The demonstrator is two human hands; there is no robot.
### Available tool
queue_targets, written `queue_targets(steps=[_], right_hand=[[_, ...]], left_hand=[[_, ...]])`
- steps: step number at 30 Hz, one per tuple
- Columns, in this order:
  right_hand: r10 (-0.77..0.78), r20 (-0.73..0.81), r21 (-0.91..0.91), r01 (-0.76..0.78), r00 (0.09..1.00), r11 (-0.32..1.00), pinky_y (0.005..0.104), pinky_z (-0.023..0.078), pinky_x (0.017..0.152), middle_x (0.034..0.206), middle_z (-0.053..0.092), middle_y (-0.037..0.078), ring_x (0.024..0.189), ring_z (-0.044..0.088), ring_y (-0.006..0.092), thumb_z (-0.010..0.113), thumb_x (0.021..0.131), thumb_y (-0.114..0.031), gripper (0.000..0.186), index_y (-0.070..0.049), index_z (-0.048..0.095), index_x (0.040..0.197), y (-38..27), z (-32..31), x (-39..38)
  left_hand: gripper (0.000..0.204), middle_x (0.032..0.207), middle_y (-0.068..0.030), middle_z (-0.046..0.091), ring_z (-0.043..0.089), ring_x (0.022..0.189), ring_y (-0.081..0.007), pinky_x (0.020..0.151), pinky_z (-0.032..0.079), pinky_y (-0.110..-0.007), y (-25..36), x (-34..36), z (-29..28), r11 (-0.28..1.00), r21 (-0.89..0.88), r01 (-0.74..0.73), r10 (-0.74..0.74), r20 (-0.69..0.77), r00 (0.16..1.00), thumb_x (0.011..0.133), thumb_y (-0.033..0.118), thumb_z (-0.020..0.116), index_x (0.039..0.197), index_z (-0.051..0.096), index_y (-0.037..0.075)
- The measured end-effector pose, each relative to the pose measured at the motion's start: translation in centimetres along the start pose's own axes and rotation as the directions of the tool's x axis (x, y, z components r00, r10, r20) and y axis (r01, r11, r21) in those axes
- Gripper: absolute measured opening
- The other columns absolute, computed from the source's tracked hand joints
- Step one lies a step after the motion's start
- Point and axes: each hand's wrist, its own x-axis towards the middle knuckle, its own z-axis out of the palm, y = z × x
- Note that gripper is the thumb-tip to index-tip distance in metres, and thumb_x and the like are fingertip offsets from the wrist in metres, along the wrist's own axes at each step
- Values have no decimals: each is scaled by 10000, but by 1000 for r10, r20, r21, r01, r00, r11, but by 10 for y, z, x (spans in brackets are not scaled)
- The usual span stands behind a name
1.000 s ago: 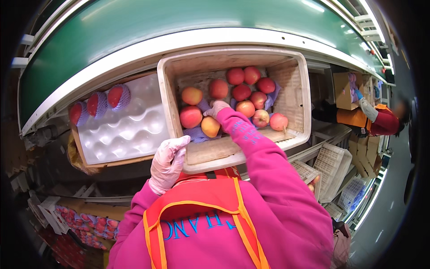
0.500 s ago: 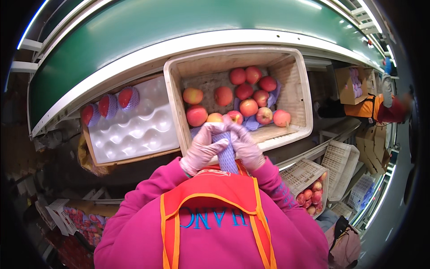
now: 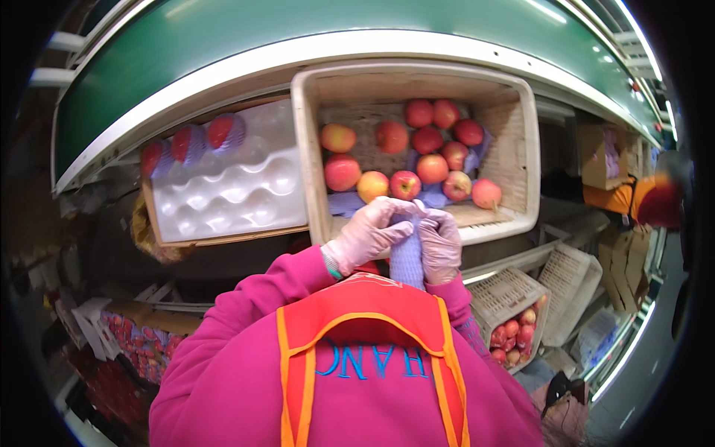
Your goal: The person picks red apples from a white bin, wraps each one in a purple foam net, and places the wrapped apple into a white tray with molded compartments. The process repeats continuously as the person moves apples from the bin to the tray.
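Both my hands wear thin whitish gloves and meet at the near rim of a white plastic crate (image 3: 527, 149). Between them hangs a lavender foam net sleeve (image 3: 406, 257). My left hand (image 3: 369, 235) pinches its upper end from the left, thumb and fingers pressed together. My right hand (image 3: 441, 242) has its fingers curled round the sleeve's right side. Whether anything is inside the sleeve I cannot make out. Just beyond my fingertips, several red and yellow apples, such as a red one (image 3: 405, 185), lie in the crate with more lavender foam netting (image 3: 346, 203) under them.
Left of the crate, a white moulded tray (image 3: 231, 194) in a carton holds three netted apples (image 3: 188, 144) along its far side. A green conveyor belt (image 3: 298, 30) runs beyond. A basket of apples (image 3: 514, 335) is at lower right; a co-worker in an orange vest (image 3: 644, 197) is at far right.
The view has shifted, so the crate and tray sit slightly higher and further right. My hands remain on the foam sleeve, now a little further from the nearest apples.
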Motion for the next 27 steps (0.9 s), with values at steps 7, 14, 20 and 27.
queue_targets(steps=[7, 14, 20, 27], right_hand=[[503, 226, 61, -527, 834, 848, 155, 410, 609, 939, 589, 8, 719, 480, 17, 560, 877, 36, 126, -33, 567, 983, -31, 9, 9], [277, 231, 107, -307, 933, 946, 220, 433, 774, 879, 560, 2, 824, 505, 60, 595, 897, -39, 77, -45, 556, 963, -8, 4, 21], [460, 472, 336, -635, 752, 695, 202, 464, 701, 921, 584, -18, 801, 533, 46, 557, 941, -103, 160, -33, 568, 1085, -4, 4, 4], [177, 323, 459, -317, 930, 830, 228, 466, 723, 923, 570, 13, 816, 526, 64, 562, 918, -54, 60, -53, 519, 960, 5, -5, 16]], left_hand=[[138, 957, -9, 594, 548, 914, -73, 837, 462, -235, 22, 3, -15, 985, -168, 44, -65, -124, 990, 909, 55, 590, 1036, 544, 26], [137, 853, 26, 519, 497, 796, -71, 742, 447, -237, 10, -6, -31, 904, 157, 398, -416, 98, 904, 927, 176, 595, 952, 567, 44], [105, 879, 47, 539, 496, 819, -49, 769, 432, -207, 4, -8, -16, 988, -157, -5, -16, -129, 992, 930, 138, 586, 990, 542, 64], [124, 806, 28, 540, 500, 749, -47, 691, 447, -220, 23, -7, -2, 959, -132, 250, -248, 28, 968, 886, 114, 644, 951, 560, 51]])
